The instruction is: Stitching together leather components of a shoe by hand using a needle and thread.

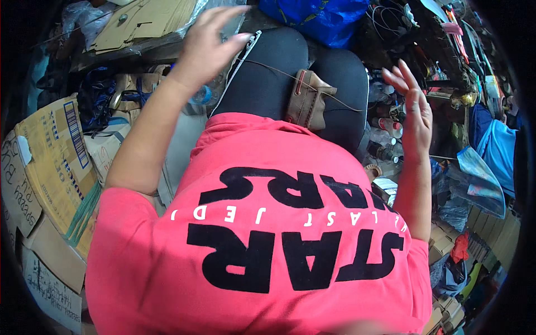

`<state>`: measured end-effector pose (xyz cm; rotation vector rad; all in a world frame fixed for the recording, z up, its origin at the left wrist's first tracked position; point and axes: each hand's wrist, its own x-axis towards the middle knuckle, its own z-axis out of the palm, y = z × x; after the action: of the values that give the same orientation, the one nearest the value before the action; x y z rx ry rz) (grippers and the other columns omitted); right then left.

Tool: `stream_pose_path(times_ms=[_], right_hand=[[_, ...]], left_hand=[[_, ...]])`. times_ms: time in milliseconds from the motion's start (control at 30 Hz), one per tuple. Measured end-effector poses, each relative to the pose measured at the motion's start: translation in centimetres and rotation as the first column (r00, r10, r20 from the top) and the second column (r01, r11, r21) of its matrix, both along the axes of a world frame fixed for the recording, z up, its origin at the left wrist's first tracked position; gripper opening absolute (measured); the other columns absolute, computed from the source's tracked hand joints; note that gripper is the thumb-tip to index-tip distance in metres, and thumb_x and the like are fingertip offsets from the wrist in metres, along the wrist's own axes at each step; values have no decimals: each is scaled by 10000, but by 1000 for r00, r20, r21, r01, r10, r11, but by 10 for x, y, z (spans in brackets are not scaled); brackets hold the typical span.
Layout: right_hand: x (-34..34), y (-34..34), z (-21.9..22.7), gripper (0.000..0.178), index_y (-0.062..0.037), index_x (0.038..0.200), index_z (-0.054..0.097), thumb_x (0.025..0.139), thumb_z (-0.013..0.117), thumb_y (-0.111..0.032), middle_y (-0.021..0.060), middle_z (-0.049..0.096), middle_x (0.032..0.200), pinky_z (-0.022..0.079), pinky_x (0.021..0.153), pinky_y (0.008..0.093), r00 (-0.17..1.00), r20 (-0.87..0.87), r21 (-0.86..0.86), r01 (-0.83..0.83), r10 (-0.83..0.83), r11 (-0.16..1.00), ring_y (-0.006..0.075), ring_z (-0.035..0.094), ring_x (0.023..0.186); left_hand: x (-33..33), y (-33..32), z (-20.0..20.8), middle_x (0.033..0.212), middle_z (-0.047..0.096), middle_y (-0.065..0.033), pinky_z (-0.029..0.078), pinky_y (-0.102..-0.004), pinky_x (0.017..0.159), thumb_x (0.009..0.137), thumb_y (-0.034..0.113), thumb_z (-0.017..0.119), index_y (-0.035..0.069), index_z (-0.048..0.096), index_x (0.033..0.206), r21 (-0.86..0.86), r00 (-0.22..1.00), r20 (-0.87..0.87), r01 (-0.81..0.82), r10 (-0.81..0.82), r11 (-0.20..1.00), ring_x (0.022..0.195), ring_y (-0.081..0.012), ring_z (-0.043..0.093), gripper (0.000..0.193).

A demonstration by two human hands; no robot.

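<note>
On my lap, between the thighs of my black trousers, lies a small brown leather piece. It has stitched lines and a reddish lace or thread near its top edge; its exact kind I cannot make out. A thin brown cord runs from it over my left thigh, and another length trails across my right thigh. My left hand is raised beside the left thigh, fingers stretched and thumb apart. Off to the right of my knees my right hand is lifted, its fingers spread apart. Neither hand touches the leather.
Flat cardboard pieces lie at the far left, near a blue plastic bag beyond my knees. Cardboard boxes crowd my left side. Several plastic bottles lie on the right, with blue cloth and clutter farther out.
</note>
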<state>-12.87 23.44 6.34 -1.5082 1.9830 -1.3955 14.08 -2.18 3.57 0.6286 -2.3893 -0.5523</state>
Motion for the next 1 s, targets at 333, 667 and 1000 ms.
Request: stream_pose_path(times_ms=[333,667,1000], right_hand=[[64,-67,-5,492,-52,1404,450,986,517,-303,121,521,1364,362,1058,349,819,454,-226,-273,349,935,210,500,1232],[64,-54,-39,190,-146,924,697,743,738,-183,90,581,972,405,854,383,884,-379,240,-190,272,952,282,548,975],[65,-7,-47,109,-62,916,631,819,672,-34,90,554,946,459,737,327,983,34,232,-181,178,956,253,567,870]], left_hand=[[-71,71,32,887,693,-53,498,-242,750,833,45,691,10,698,931,560,911,-292,410,-292,720,840,-94,635,105],[-46,47,-4,856,636,-48,480,-257,700,791,21,698,64,721,946,383,956,-131,292,-262,876,762,-137,605,163],[-38,57,-20,825,568,-53,466,-295,671,781,18,706,100,735,925,326,890,-37,441,-454,836,765,-187,574,168]])
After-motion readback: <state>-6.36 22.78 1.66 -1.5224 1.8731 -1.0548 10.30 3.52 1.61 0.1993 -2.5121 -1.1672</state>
